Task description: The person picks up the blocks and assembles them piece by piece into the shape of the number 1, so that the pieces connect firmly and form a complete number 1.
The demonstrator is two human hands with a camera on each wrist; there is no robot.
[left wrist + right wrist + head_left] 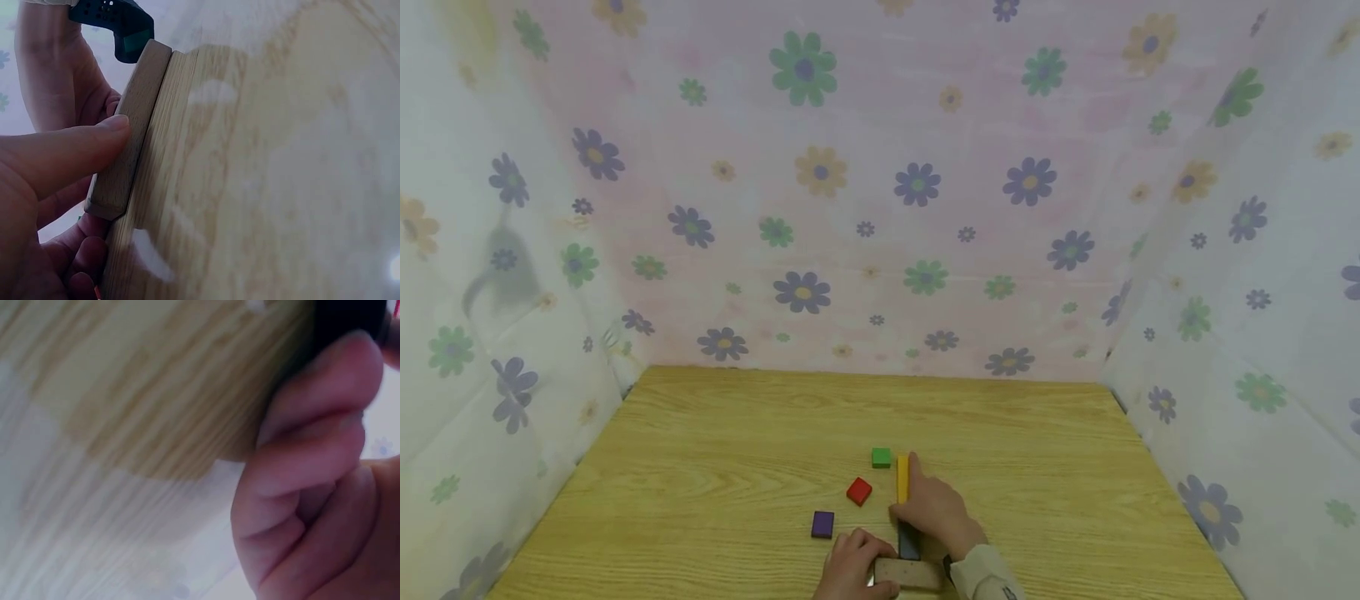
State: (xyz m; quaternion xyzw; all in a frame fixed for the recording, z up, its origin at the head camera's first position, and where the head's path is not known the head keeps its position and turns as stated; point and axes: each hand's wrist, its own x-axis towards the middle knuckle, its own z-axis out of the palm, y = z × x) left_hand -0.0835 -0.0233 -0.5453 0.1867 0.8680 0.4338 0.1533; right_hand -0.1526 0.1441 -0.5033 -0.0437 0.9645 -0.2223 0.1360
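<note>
At the bottom of the head view, my left hand [850,567] holds the left end of a plain wooden block [910,573], which lies crosswise. In the left wrist view, the thumb presses on the wooden block [128,144] and the fingers are on its other side. From its far side a dark grey block [909,542] leads away, in line with a long yellow block [902,479]. My right hand [936,510] pinches the yellow block, thumb at its near left and index finger along its right side. In the right wrist view, the other fingers [300,469] are curled.
Left of the yellow block lie a green block [881,457], a red block [859,492] turned at an angle, and a purple block [822,524]. They rest on a wood-grain table [700,467]. Flower-patterned cloth [865,258] encloses the table at the back and both sides.
</note>
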